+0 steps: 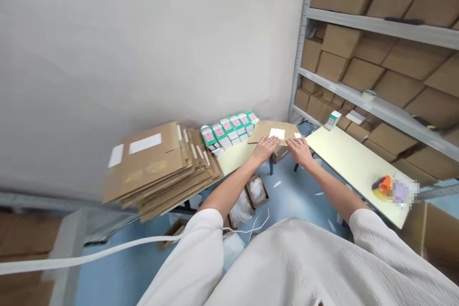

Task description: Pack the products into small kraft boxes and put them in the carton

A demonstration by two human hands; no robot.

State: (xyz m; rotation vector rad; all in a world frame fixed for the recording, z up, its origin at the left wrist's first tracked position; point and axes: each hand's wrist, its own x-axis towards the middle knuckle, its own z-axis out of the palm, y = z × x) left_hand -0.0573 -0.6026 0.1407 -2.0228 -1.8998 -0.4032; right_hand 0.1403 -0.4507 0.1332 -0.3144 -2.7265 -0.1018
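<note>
Two bare hands lie on a flat brown cardboard piece [264, 128], at the right end of a pale yellow, smooth tabletop [234, 157].
The left hand [266, 147] lays its fingers over the near edge beside a white rectangular paper label [277, 133]; the right hand [300, 150] rests on the same edge, fingers slightly spread. The thumbs are too indistinct to tell any pinch. Just left stand upright green, white and pink thin-card boxes [229, 130], then an uneven stack of flat brown cardboard [154, 153]. Rightward, grey metal shelving [398, 28] bears blocky brown cartons [362, 74].
</note>
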